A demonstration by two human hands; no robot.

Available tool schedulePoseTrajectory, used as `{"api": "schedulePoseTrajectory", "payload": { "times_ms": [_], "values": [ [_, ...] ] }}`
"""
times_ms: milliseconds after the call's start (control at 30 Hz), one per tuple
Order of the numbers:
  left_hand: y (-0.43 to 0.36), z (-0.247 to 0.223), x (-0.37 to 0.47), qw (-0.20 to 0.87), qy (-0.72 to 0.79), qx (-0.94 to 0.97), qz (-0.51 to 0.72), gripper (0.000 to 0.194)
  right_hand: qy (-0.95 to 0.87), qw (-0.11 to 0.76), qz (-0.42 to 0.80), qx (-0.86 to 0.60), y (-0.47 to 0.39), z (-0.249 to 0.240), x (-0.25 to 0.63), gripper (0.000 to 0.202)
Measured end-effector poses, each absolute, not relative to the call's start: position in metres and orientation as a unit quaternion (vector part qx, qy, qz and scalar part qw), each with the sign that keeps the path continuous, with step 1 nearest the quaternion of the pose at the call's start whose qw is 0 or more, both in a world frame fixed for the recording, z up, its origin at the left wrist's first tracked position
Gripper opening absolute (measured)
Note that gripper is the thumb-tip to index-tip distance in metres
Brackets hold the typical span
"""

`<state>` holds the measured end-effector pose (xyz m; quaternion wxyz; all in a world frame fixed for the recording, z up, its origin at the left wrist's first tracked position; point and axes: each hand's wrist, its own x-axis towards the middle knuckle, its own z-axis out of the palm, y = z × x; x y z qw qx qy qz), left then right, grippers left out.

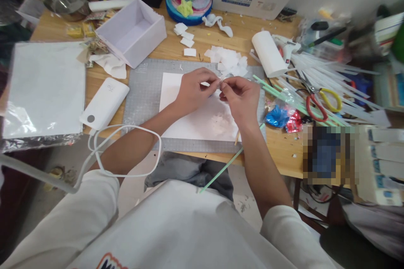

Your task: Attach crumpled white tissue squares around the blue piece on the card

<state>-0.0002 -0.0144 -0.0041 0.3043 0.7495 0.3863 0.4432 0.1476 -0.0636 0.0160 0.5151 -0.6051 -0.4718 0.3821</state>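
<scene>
My left hand [198,90] and my right hand [242,98] meet fingertip to fingertip above a white sheet of paper [172,128]. Both are closed in a pinch. Whatever lies between the fingertips is small and pale, and I cannot make out what it is. Beneath my right hand a pale, crumpled-looking patch [221,124] shows on the sheet. Just beyond my fingers lie several thin white paper pieces [232,61]. A thin green stick [221,171] slants from under my right forearm over the table edge toward my lap.
Under the paper is a grey cutting mat [142,92]. At left are a white power bank [105,103] with its cable, and a white open box [132,31]. To the right lie red-and-yellow-handled scissors [315,107], translucent sticks [334,77], a white roll [269,54] and a glue gun [288,50].
</scene>
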Motion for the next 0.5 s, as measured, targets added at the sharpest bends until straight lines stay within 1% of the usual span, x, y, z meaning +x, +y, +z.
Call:
{"api": "schedulePoseTrajectory", "payload": {
  "times_ms": [133,300,500],
  "values": [
    [-0.0147,-0.0015,-0.0004,0.31,0.402,0.733,0.452,0.018,-0.426,0.533,0.427,-0.594,-0.0625,0.0172,0.1476,0.012],
    [-0.0122,-0.0047,-0.0016,0.333,0.406,0.713,0.465,0.022,-0.384,0.529,0.47,-0.594,-0.0625,0.0227,0.147,0.008],
    [-0.0128,-0.005,-0.0011,0.308,0.401,0.728,0.462,0.013,-0.362,0.536,0.48,-0.593,-0.0628,0.025,0.146,0.016]
  ]
}}
